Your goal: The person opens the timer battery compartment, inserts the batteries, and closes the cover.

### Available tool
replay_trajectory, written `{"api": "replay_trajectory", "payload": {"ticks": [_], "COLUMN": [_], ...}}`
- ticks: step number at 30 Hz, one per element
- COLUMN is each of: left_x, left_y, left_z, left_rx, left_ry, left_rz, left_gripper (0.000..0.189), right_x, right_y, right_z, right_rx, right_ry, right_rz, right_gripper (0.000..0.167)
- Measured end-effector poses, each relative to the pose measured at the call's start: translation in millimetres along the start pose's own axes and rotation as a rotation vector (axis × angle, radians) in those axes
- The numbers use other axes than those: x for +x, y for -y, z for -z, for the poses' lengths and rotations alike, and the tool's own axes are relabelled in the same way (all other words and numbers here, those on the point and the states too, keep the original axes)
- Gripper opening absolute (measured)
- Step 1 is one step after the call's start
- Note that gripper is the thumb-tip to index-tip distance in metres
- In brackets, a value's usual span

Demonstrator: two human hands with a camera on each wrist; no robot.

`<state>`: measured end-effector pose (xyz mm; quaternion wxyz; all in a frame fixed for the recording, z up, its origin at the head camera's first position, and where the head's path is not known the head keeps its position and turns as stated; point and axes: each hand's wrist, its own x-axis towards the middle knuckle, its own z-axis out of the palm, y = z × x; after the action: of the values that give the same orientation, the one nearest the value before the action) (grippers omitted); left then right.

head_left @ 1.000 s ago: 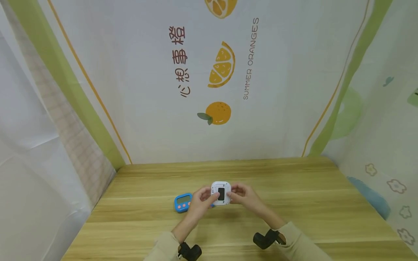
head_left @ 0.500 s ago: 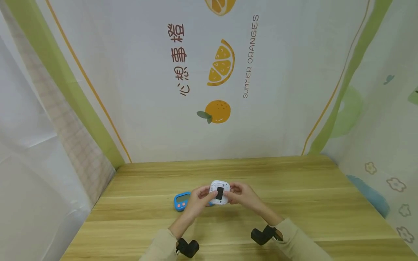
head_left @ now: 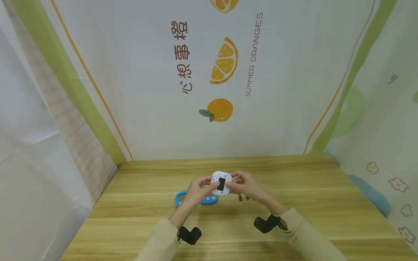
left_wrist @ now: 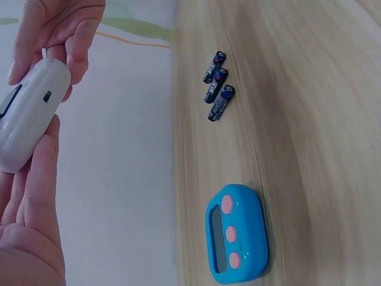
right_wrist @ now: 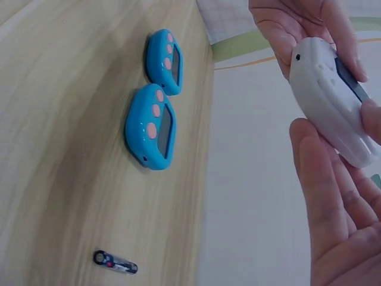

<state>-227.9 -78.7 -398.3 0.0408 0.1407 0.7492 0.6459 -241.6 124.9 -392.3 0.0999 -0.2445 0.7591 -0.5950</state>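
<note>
A small white digital timer (head_left: pixel 221 183), its back with a black rectangle turned to me, is held up above the table between both hands. My left hand (head_left: pixel 197 191) grips its left edge, thumb across the back. On the right edge my right hand (head_left: pixel 247 186) pinches it between thumb and fingers. The left wrist view shows the white timer (left_wrist: pixel 31 116) side-on with a small dark slot. Two blue timers with pink buttons lie on the table: the nearer one (right_wrist: pixel 150 126) and the farther one (right_wrist: pixel 163 61) in the right wrist view. The head view has them partly behind my left hand.
Three small dark batteries (left_wrist: pixel 216 85) lie side by side on the wooden table (head_left: pixel 147 228), right of the blue timers. A white curtain (head_left: pixel 147 119) printed with oranges hangs behind the table's far edge. More cloth hangs at both sides.
Both hands have risen slightly with the white timer, still holding it. More of the second blue timer and some of the batteries now show in the head view.
</note>
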Motion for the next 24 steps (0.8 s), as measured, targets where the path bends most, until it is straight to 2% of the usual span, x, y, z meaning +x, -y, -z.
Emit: {"api": "replay_trajectory", "payload": {"ticks": [10,15,21,24], "left_x": [3.4,1.0,-9.0,-11.3], "left_y": [-3.7,-13.9,-32.2,-34.1], "left_z": [-6.8,-10.3,-13.8,-14.8], "left_rx": [-0.005,-0.011,0.014,0.028], "left_ry": [-0.041,-0.047,-0.047,-0.054], "left_rz": [0.009,0.01,0.019,0.021], "left_gripper": [0.043,0.042,0.04,0.039], "right_x": [1.9,2.3,1.3,0.0], "right_y": [5.7,7.6,5.9,4.5], "right_z": [4.3,8.0,9.8,9.5], "right_rx": [-0.018,-0.044,-0.111,-0.131], "right_ry": [-0.012,0.005,0.024,0.026], "right_rz": [-0.034,-0.008,0.027,0.02], "right_gripper": [0.031,0.027,0.023,0.023]}}
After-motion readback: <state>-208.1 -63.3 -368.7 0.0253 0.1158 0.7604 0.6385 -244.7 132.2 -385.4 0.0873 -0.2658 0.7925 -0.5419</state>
